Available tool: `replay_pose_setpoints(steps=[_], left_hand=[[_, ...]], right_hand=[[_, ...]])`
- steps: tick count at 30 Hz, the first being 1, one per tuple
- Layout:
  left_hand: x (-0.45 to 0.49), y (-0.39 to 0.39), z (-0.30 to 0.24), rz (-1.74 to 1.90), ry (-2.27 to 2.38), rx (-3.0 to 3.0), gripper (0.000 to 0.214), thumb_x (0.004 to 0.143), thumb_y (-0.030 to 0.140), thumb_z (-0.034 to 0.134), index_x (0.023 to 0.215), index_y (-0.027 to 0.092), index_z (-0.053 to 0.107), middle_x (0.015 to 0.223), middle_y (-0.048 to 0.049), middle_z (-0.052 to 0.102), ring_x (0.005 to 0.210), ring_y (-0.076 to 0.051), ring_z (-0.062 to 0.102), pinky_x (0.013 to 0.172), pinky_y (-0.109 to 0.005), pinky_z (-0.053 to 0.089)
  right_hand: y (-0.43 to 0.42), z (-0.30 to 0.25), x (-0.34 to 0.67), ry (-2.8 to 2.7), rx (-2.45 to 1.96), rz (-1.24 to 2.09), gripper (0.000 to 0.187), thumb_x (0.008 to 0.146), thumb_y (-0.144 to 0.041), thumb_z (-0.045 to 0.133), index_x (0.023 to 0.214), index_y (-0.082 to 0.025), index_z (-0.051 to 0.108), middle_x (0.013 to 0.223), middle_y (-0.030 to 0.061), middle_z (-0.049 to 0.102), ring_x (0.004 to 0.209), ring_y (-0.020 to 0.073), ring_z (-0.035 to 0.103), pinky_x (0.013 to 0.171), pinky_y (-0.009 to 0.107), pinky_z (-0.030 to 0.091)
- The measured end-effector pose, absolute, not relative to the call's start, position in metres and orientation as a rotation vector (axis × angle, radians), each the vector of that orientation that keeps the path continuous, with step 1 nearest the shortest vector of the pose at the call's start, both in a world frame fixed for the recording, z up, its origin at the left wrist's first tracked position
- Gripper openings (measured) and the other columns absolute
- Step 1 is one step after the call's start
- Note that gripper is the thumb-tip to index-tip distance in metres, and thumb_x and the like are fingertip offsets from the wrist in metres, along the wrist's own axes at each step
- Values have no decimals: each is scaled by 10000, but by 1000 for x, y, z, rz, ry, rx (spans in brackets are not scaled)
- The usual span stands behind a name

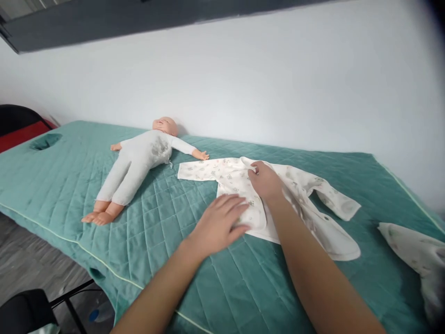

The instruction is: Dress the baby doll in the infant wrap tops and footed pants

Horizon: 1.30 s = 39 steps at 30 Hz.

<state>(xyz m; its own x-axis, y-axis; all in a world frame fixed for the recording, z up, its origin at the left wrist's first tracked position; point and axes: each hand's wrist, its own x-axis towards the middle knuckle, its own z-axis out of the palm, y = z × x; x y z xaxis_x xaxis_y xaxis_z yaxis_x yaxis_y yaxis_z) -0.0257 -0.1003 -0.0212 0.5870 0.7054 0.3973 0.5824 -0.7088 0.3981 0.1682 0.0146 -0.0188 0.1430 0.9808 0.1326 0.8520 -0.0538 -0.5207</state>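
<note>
A white baby jacket (232,174) with a small print lies spread on the green quilted cover, its front opened to one side. My left hand (220,222) rests palm down over its lower front edge, fingers stretched out and holding nothing. Near the neckline, my right hand (266,182) pinches the jacket's front edge between thumb and fingers. Left of the jacket, a baby doll (139,153) in a white bodysuit lies on its back, arms spread. One of the doll's hands lies close to the jacket's sleeve.
The green quilted cover (167,241) lies over a long bed against a white wall (243,93). Another printed white cloth (417,255) lies at the right edge. A black chair part (28,311) stands at lower left, and a dark ledge (104,23) runs above.
</note>
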Motion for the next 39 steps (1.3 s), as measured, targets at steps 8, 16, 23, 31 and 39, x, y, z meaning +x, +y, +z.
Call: replay_pose_setpoints(steps=[8,16,23,31,39], left_hand=[[-13,-124,-24,635,1305,2625,262,1019,319,448,1185,226,628,1084,-68,685,1017,-234,603,865,-415,490],[-17,-124,-30,760,1359,2476,224,1017,347,445,926,205,594,905,-42,666,869,-198,603,806,-371,474],[-21,-121,-30,1132,1536,1791,182,952,345,533,820,223,500,760,22,552,688,-131,519,649,-276,432],[-51,-118,-42,1822,1909,940,213,879,228,567,1014,242,402,1052,-34,505,922,-134,550,852,-293,522],[-44,-122,-37,1766,2011,1538,184,898,201,536,1076,226,495,1273,-104,498,1297,-235,469,1153,-480,387]], right_hand=[[10,-18,167,-1797,-2000,396,466,961,-402,437,1376,-244,576,1086,104,735,1055,305,666,889,416,497],[8,-18,172,-1787,-2049,355,495,913,-287,464,1389,-252,594,1200,127,718,1122,322,661,944,465,507],[13,-18,169,-1550,-1625,793,497,911,-394,502,1374,-233,585,1182,99,712,1099,267,675,971,431,529],[3,-29,128,-2081,-1081,683,616,957,-440,546,1531,-250,425,1698,70,194,1577,215,167,1280,451,214],[10,-41,143,-2032,-1311,411,375,959,-271,500,1291,-159,632,1503,136,497,1413,254,443,1234,436,317]])
